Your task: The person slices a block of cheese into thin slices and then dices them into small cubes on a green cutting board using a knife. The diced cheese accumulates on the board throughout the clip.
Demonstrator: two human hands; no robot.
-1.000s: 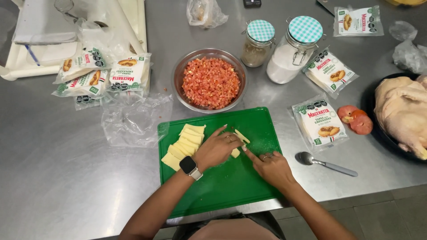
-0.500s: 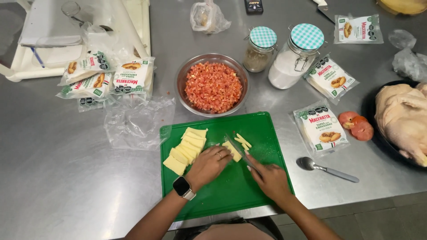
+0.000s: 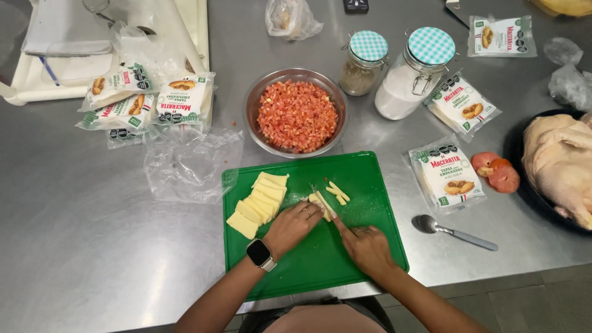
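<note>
My left hand (image 3: 295, 224) presses down on a small stack of pale yellow cheese (image 3: 317, 201) in the middle of the green cutting board (image 3: 364, 259). My right hand (image 3: 365, 245) grips a knife (image 3: 324, 201) whose blade lies across that cheese. Two or three thin cut strips (image 3: 337, 192) lie just right of the blade. A fanned row of cheese slices (image 3: 259, 203) rests on the board's left side. There is a smartwatch on my left wrist.
A metal bowl of chopped red filling (image 3: 297, 115) stands behind the board, with two checked-lid jars (image 3: 414, 71) to its right. Dough-disc packets (image 3: 449, 176) lie left and right. A spoon (image 3: 454, 232), tomato pieces (image 3: 497, 173) and a raw chicken (image 3: 560, 160) are at the right. Empty plastic wrap (image 3: 189, 164) lies left.
My hands and the knife have stayed over the cheese stack, working at it on the board. The view has shifted slightly; the cut strips now lie just right of the blade.
</note>
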